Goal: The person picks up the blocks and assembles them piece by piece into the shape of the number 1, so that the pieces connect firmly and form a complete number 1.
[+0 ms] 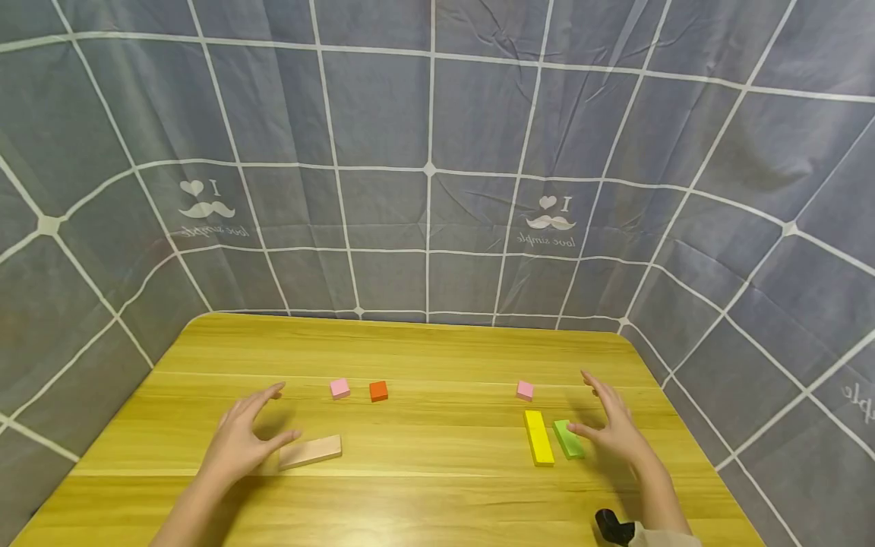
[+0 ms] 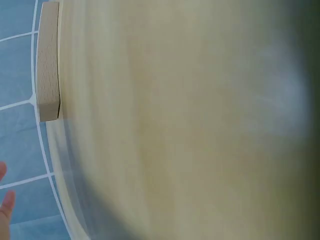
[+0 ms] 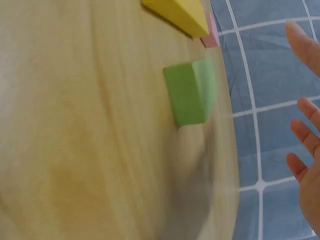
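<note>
In the head view my left hand (image 1: 239, 441) hovers with spread fingers, its thumb near the left end of a plain wooden block (image 1: 311, 452). That block also shows at the upper left of the left wrist view (image 2: 48, 62). My right hand (image 1: 618, 433) is raised with fingers apart, the thumb over the edge of a green block (image 1: 567, 440); the right wrist view shows a gap between the hand (image 3: 310, 130) and the green block (image 3: 189, 94). A long yellow block (image 1: 538, 438) lies left of the green one. Neither hand holds anything.
Farther back on the wooden table (image 1: 424, 494) lie a pink cube (image 1: 339, 388), a red cube (image 1: 379, 391) and another pink cube (image 1: 525, 390). A grey gridded curtain (image 1: 383, 205) surrounds the table's back and sides. A black object (image 1: 613, 527) is by the right sleeve.
</note>
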The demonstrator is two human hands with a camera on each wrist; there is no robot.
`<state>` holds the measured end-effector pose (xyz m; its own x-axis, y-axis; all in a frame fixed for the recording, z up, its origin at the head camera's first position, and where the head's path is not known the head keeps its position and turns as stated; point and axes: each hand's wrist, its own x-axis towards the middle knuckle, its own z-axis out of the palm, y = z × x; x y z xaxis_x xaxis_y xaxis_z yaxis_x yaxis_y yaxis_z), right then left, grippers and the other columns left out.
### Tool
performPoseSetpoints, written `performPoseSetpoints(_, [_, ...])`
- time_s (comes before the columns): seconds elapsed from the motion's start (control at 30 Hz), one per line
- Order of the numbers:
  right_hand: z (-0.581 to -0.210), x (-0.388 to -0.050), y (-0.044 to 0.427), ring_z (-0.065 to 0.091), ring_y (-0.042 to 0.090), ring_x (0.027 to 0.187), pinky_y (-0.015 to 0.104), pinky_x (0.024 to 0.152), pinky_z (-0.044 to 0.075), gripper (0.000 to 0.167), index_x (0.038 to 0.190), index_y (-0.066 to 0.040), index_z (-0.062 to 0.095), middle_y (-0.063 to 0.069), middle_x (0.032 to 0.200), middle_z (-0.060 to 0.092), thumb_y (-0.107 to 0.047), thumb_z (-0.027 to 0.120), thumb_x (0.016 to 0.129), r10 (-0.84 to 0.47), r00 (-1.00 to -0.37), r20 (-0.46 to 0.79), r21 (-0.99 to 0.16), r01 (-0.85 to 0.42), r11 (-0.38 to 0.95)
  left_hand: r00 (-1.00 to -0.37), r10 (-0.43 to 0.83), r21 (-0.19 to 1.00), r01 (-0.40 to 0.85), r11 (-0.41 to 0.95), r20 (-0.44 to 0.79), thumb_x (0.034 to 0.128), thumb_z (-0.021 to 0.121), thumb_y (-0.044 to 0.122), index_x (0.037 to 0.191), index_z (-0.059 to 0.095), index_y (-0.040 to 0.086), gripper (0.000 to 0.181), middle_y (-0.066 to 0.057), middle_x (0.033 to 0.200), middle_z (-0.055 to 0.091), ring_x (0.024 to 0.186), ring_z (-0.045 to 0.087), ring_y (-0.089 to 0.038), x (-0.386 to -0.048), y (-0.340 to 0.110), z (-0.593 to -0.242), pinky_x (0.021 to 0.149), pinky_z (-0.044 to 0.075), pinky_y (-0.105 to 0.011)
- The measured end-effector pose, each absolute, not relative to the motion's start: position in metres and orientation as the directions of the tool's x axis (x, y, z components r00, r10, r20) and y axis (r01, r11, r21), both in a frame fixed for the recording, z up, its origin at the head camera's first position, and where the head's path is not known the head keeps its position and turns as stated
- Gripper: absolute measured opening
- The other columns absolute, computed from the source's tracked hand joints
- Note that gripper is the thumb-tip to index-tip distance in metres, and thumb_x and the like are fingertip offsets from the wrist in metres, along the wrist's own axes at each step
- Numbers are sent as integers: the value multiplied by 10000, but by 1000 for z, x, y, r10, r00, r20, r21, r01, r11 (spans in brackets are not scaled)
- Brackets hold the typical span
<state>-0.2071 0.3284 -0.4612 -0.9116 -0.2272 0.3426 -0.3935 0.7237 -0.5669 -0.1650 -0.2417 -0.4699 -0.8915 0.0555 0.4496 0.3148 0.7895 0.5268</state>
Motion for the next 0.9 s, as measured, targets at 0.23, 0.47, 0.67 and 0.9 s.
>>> performPoseSetpoints(0.23, [-470,-197,334,367,409,1089,633,846,295,849,1397,-2,282,263,1326,345,-105,771,711,-242,-922,301,-667,-385,638,-916,84,616,329,716,392,640,826,217,1215,539,24,671,-118,1037,601,948,511,-319,-154,-247,-479,786,408,-532])
performPoseSetpoints(0.47, [-483,-193,342,378,410,1096,574,835,302,834,1416,-20,243,256,1276,354,-104,736,749,-259,-947,192,-736,-313,600,-930,89,644,314,698,357,614,836,235,1206,558,36,683,-32,1004,614,908,512,-99,-147,-253,-492,766,443,-289])
performPoseSetpoints(0.67, [-491,-192,346,379,442,1109,613,848,315,803,1402,-2,256,261,1255,360,-72,725,754,-279,-951,130,-788,-270,554,-935,100,705,324,631,340,621,830,191,1200,554,29,662,-44,1003,612,913,483,-28,-141,-253,-500,793,403,-129])
performPoseSetpoints(0.9, [-495,-190,348,319,450,1173,600,919,293,777,1393,-12,286,260,1290,360,-74,723,753,-281,-959,28,-857,-168,487,-939,111,760,330,560,326,618,830,176,1198,552,13,664,-63,1003,603,937,491,8,-137,-253,-505,846,310,-13])
